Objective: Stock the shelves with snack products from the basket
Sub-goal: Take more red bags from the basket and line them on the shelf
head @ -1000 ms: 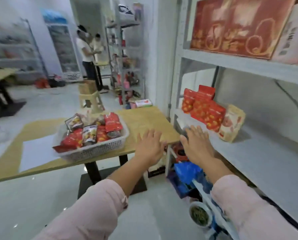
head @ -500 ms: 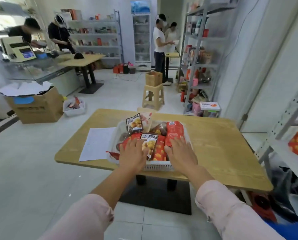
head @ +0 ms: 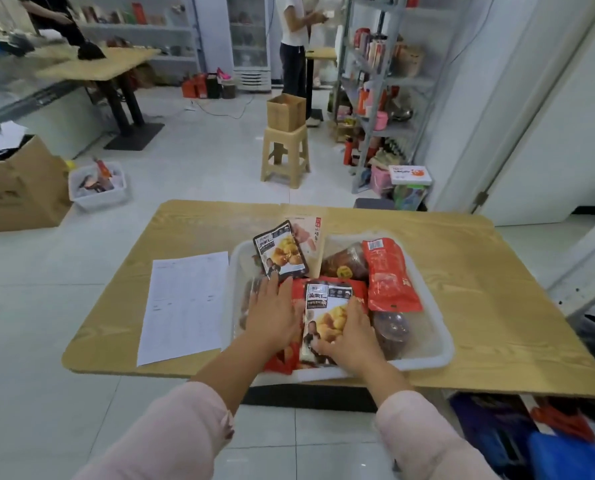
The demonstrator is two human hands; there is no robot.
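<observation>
On the bench [head: 479, 271], the basket [head: 438, 344] had been returned to: a packet [head: 327, 306] was clasped by the right grip [head: 349, 332], the left grip [head: 275, 313] laid flat beside it, for restocking.

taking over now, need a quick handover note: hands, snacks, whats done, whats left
Left hand: open, flat on the red packets in the basket.
Right hand: grips the yellow-and-black snack packet lying on top.
The basket sits on the wooden table, holding more packets and jars.
Done: one packet grasped, not yet lifted out.
Left: carry it to the shelves, then the rest.
</observation>
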